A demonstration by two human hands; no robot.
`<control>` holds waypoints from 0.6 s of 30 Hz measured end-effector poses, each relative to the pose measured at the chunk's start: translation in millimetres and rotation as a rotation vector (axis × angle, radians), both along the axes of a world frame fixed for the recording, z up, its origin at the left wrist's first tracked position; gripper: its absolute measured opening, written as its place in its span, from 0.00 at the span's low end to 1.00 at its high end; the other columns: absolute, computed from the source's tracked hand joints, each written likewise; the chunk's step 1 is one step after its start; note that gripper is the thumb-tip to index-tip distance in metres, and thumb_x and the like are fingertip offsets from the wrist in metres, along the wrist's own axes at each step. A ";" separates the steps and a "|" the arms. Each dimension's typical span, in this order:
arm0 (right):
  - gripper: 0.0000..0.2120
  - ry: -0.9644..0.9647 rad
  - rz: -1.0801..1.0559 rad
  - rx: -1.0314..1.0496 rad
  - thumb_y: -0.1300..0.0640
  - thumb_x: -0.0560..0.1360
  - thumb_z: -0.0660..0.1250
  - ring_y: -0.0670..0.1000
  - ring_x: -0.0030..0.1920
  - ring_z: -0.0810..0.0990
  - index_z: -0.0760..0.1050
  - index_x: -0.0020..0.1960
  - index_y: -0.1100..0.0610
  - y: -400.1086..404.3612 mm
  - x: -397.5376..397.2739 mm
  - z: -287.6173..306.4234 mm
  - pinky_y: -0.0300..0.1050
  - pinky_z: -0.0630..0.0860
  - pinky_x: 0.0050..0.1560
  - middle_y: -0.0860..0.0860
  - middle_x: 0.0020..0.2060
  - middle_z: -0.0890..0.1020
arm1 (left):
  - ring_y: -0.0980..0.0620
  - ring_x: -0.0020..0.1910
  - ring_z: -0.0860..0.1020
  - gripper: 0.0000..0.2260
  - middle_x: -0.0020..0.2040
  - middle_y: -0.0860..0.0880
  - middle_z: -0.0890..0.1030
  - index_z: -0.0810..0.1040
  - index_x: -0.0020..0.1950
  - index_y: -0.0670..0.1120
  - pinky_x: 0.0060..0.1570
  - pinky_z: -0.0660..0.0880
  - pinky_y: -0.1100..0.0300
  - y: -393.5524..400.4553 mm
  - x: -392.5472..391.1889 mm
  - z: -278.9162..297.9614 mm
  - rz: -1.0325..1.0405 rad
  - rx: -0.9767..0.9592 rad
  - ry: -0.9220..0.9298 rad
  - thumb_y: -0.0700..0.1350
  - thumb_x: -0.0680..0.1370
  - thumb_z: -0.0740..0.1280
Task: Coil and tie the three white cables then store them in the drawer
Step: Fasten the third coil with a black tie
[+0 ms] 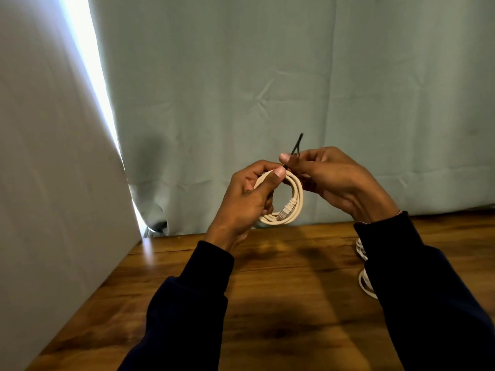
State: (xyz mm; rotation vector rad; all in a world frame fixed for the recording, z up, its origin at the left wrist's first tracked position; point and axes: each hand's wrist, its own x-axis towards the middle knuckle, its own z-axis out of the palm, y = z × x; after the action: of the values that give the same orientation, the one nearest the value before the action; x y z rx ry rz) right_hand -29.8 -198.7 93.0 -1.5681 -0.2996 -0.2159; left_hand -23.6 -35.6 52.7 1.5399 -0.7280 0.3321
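The left hand (247, 199) grips a coiled white cable (290, 202) held in the air above the tabletop's (281, 303) far edge, the right hand (332, 180) pinches a black tie (296, 145) at the coil's top, and two more white coils (364, 266) lie near the right edge.

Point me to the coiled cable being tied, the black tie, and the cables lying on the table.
coiled cable (297, 195): head view, right side of loop.
black tie (297, 142): head view, free ends.
cables on table (364, 283): head view, nearer coil's edge.
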 end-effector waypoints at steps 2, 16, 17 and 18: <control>0.17 0.035 0.038 0.013 0.52 0.73 0.75 0.54 0.45 0.86 0.83 0.51 0.66 -2.1 2.2 -0.8 0.41 0.82 0.46 0.58 0.44 0.87 | 0.54 0.26 0.66 0.09 0.30 0.48 0.72 0.81 0.56 0.44 0.26 0.67 0.61 0.8 0.3 -1.3 0.021 0.014 -0.029 0.47 0.82 0.65; 0.08 -0.606 -0.452 -0.441 0.51 0.78 0.69 0.46 0.42 0.84 0.79 0.44 0.55 20.6 -3.1 -4.1 0.47 0.83 0.44 0.48 0.41 0.84 | 0.56 0.25 0.66 0.09 0.25 0.56 0.72 0.79 0.56 0.44 0.32 0.71 0.54 0.2 2.8 0.6 0.157 0.051 -0.028 0.48 0.83 0.63; 0.09 -0.652 -0.460 -0.458 0.52 0.79 0.69 0.46 0.42 0.84 0.78 0.44 0.56 22.9 -4.3 -4.7 0.45 0.82 0.43 0.49 0.41 0.84 | 0.57 0.25 0.67 0.10 0.25 0.56 0.71 0.79 0.57 0.43 0.29 0.69 0.58 0.9 3.3 1.0 0.154 0.039 -0.014 0.48 0.83 0.63; 0.09 -0.685 -0.457 -0.469 0.52 0.79 0.69 0.46 0.41 0.83 0.78 0.44 0.57 24.7 -5.6 -4.9 0.44 0.81 0.42 0.50 0.40 0.84 | 0.58 0.25 0.67 0.11 0.25 0.56 0.71 0.79 0.58 0.42 0.28 0.67 0.60 1.4 3.7 1.5 0.153 0.034 -0.005 0.48 0.83 0.63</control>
State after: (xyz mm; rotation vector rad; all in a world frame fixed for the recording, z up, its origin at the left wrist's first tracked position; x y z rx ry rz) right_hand -35.4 -174.0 88.1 -1.9770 -0.5459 -1.1162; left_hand -19.9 -34.1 54.2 1.6315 -0.6235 0.4394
